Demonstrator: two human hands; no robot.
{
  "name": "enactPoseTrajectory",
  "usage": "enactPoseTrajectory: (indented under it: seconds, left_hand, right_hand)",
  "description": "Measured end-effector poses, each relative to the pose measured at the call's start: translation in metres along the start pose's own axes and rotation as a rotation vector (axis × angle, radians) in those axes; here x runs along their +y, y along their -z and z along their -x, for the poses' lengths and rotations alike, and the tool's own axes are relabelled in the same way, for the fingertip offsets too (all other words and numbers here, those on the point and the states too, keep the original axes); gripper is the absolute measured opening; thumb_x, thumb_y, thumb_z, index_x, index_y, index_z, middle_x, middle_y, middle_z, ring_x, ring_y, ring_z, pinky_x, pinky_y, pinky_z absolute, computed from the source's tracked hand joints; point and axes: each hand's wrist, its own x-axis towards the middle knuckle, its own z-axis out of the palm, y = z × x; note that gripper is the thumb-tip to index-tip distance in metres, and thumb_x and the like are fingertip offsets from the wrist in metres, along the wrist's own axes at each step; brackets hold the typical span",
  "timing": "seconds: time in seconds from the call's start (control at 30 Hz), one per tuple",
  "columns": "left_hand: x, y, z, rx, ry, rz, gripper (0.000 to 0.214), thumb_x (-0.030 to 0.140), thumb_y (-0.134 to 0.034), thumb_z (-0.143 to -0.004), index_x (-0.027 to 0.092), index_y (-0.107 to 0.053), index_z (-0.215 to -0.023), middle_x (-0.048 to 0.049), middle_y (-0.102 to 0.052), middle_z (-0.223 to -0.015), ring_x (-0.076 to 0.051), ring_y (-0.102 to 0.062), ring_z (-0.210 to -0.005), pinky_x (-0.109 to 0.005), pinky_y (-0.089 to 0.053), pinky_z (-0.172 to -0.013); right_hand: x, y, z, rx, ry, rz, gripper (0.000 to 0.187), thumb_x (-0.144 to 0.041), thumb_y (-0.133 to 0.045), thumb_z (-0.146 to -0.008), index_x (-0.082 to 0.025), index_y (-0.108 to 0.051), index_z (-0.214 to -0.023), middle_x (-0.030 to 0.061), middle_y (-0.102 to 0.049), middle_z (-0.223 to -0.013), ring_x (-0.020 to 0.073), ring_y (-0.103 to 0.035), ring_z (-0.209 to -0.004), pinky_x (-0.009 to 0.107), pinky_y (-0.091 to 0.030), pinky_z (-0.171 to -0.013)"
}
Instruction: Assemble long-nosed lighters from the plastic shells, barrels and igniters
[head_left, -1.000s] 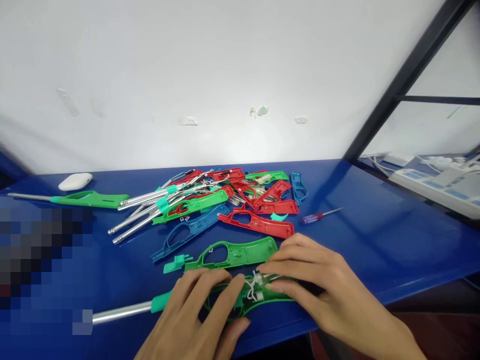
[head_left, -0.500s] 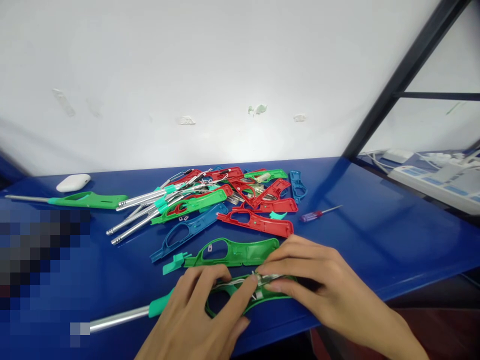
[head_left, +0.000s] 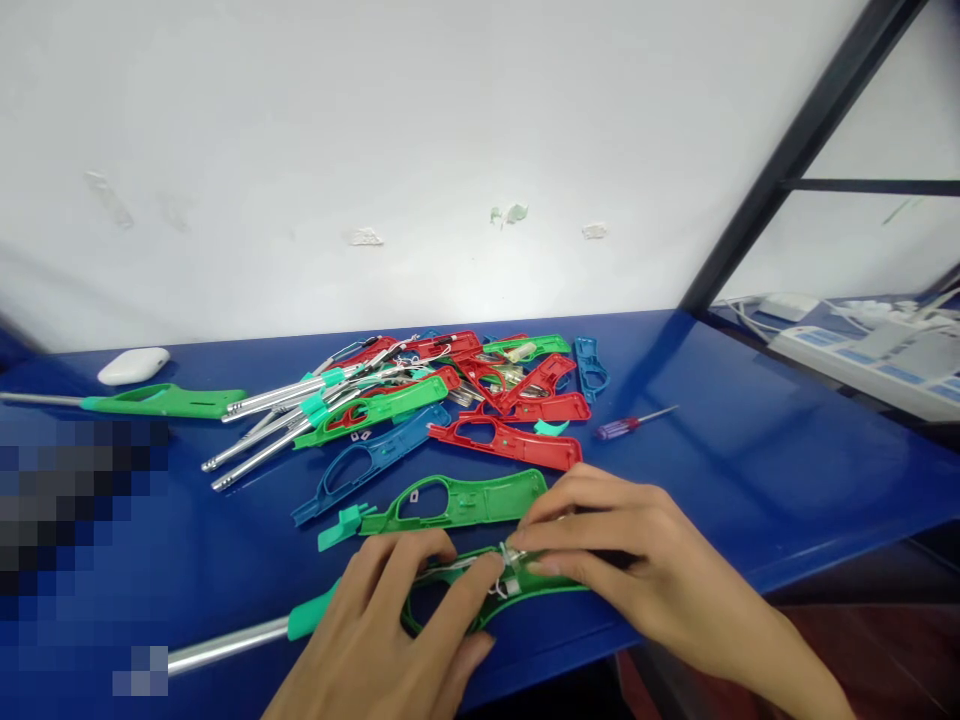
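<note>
Alignment of the small clear-and-metal part (head_left: pixel 513 553) inside the open green plastic half-shell (head_left: pixel 536 591), at the blue table's (head_left: pixel 750 470) near edge, seems in hand: left hand (head_left: pixel 394 620) clasps the shell, right hand (head_left: pixel 637 540) pinches the part; the next move probably calls for clearing the thin white wires (head_left: pixel 498 590)
</note>
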Motion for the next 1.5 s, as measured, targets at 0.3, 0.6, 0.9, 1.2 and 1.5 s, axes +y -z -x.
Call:
enactPoseTrajectory:
  seconds: [0.3,0.6,0.9,1.2,1.5]
  left_hand:
    - [-0.0023,0.0008,0.0014,-0.011,-0.01,0.0,0.035,0.025,-0.036,-0.114,0.025,-0.069,-0.128,-0.0101,-0.074,-0.1,-0.026,-0.077,-0.084,-0.039,-0.07,-0.065]
    - [-0.0032,0.0001,0.0014,0.027,-0.017,0.021,0.032,0.025,-0.04,-0.113,0.024,-0.07,-0.124,-0.0114,-0.074,-0.099,-0.027,-0.076,-0.085,-0.041,-0.071,-0.063]
    - [-0.002,-0.0006,0.0022,0.046,-0.01,0.043,0.031,0.024,-0.043,-0.113,0.027,-0.072,-0.125,-0.0097,-0.074,-0.098,-0.025,-0.075,-0.083,-0.038,-0.07,-0.062]
    - [-0.0054,-0.002,0.0033,0.051,-0.005,0.036,0.031,0.026,-0.043,-0.113,0.027,-0.072,-0.126,-0.0107,-0.075,-0.1,-0.026,-0.073,-0.088,-0.036,-0.069,-0.064]
    - [-0.0022,0.0003,0.0033,0.084,0.012,0.045,0.032,0.024,-0.045,-0.113,0.029,-0.075,-0.122,-0.0071,-0.075,-0.1,-0.022,-0.072,-0.089,-0.028,-0.065,-0.068]
  right_hand:
    - [-0.0004,-0.0008,-0.0011,-0.02,-0.025,-0.024,0.026,-0.018,-0.079,-0.101,-0.032,-0.085,-0.122,-0.0013,-0.081,-0.11,0.0139,-0.073,-0.1,0.023,-0.056,-0.09]
    - [-0.0002,-0.0004,0.0011,-0.036,-0.072,-0.027,0.03,-0.019,-0.079,-0.101,-0.034,-0.084,-0.127,-0.0005,-0.078,-0.112,0.0134,-0.073,-0.1,0.022,-0.054,-0.09]
    - [-0.001,0.0018,0.0013,-0.074,-0.085,0.029,0.028,-0.025,-0.076,-0.105,-0.034,-0.083,-0.13,0.0007,-0.073,-0.111,0.0142,-0.07,-0.1,0.023,-0.052,-0.089]
    - [-0.0016,0.0034,0.0015,-0.101,-0.098,0.08,0.028,-0.033,-0.074,-0.106,-0.036,-0.082,-0.133,0.0012,-0.065,-0.105,0.0147,-0.066,-0.093,0.024,-0.052,-0.082]
    - [-0.0084,0.0065,-0.0001,-0.118,-0.153,0.057,0.027,-0.028,-0.066,-0.11,-0.035,-0.083,-0.13,0.0025,-0.067,-0.109,0.0153,-0.068,-0.096,0.026,-0.053,-0.087]
